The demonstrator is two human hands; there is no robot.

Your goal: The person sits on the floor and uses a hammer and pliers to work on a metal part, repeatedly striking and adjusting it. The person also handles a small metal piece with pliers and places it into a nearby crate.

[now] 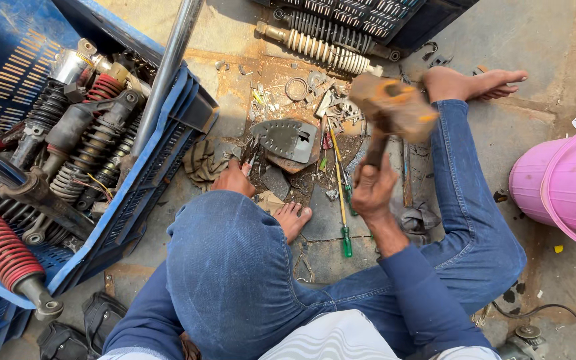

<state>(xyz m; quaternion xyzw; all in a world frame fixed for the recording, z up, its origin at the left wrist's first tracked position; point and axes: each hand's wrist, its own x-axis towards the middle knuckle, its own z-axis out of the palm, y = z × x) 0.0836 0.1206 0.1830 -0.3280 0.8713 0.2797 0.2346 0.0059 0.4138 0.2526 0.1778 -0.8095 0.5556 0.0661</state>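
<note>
Here the right hand [373,189] is clenched around the handle of a rusty, blurred steel hammer [393,107], raised above a grey triangular metal plate [288,139] lying on the littered floor, centre far. The left hand [233,180] pinches dark pliers [249,152] at the plate's left edge. A blue plastic crate [148,190] of coil shock absorbers [95,143] stands left; a pink plastic bucket [561,183] stands right.
</note>
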